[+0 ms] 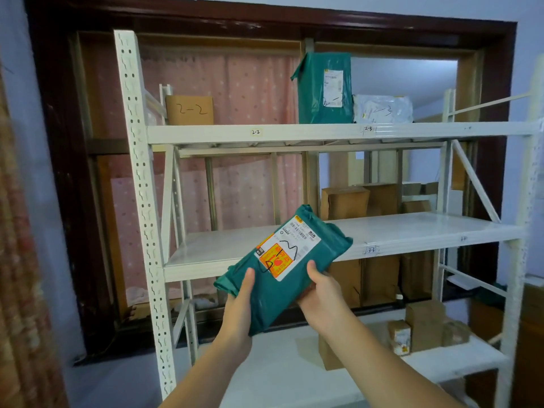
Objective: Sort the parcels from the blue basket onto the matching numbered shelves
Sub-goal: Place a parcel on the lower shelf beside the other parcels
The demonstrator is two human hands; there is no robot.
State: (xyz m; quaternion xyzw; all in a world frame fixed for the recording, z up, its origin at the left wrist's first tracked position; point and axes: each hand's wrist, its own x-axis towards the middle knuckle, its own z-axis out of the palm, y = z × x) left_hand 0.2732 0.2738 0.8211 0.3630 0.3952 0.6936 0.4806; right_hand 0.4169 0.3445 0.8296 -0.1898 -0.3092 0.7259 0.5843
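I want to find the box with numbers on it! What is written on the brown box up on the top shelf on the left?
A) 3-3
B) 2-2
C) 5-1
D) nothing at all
B: the brown box on the top shelf has 2-2 written on its front in dark pen, and the small tag on the shelf edge below and to its right reads 2-2 as well.

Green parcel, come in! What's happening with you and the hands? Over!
Left hand and right hand both gripping green parcel, held tilted before middle shelf. Nothing blocking.
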